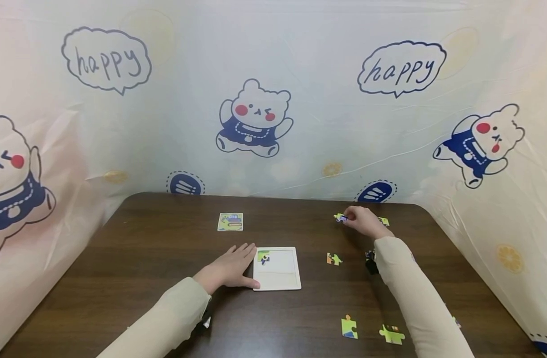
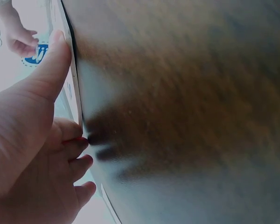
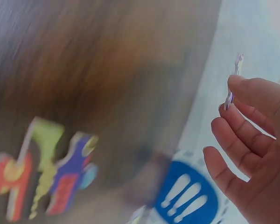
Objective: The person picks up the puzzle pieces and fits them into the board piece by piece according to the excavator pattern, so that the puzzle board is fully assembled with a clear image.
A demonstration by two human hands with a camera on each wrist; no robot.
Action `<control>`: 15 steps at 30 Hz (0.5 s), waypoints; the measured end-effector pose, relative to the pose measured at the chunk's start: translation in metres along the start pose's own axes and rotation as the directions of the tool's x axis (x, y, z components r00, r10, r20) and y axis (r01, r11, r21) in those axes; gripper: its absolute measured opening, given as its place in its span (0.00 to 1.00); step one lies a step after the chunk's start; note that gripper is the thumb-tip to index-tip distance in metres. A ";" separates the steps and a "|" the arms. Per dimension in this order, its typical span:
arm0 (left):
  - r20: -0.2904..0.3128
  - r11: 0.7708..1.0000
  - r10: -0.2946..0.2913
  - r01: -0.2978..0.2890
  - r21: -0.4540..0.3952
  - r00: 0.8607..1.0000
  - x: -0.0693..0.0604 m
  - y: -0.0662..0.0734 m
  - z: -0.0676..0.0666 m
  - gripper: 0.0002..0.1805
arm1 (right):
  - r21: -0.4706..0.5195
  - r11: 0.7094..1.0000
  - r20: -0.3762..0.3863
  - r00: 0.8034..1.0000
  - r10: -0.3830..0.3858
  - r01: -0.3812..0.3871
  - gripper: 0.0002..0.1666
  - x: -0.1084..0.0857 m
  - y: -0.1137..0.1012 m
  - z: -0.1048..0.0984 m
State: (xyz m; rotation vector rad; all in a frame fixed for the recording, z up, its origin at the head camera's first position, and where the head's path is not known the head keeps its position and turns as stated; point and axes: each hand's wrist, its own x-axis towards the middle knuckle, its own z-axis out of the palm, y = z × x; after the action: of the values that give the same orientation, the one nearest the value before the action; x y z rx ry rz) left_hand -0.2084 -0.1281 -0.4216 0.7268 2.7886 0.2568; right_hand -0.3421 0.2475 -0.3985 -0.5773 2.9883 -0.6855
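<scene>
The work looks to be at an early stage: in the white tray [image 1: 280, 278], what seems to be a single fitted piece [image 1: 262, 256] lies in the far left corner, and the rest of the floor is bare. The left hand [image 1: 228, 266] is spread along the tray's left side, thumb out at the near corner and fingertips touching the rim. Well off to the right, over the far part of the bench [image 1: 166, 238], the right hand [image 1: 367, 222] pinches a held piece [image 1: 339, 218] between thumb and fingers, not yet in the tray. Much is left, I judge: an orange-and-green piece [image 1: 333, 259] lies right of the tray, a green-and-blue piece [image 1: 349, 327] and a green piece [image 1: 392, 335] lie nearer the person, and others show partly behind the right hand and sleeve. The printed card [image 1: 230, 222] lies beyond the tray, perhaps as a guide
</scene>
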 end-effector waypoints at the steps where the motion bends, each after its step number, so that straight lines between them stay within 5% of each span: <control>1: 0.000 1.000 0.000 0.000 -0.003 1.000 0.000 0.000 0.000 0.53 | 0.009 1.000 0.000 1.000 -0.014 0.014 0.11 0.000 -0.005 0.000; 15: -0.006 1.000 -0.002 0.002 0.007 1.000 -0.002 0.002 -0.002 0.52 | 0.010 0.985 0.031 0.984 -0.175 0.175 0.11 -0.001 -0.085 0.020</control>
State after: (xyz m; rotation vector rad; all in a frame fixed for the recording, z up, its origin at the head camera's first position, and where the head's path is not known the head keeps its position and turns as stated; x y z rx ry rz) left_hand -0.2068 -0.1276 -0.4186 0.7259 2.7969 0.2494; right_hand -0.3092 0.1682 -0.3802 -0.8503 2.9285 -0.6892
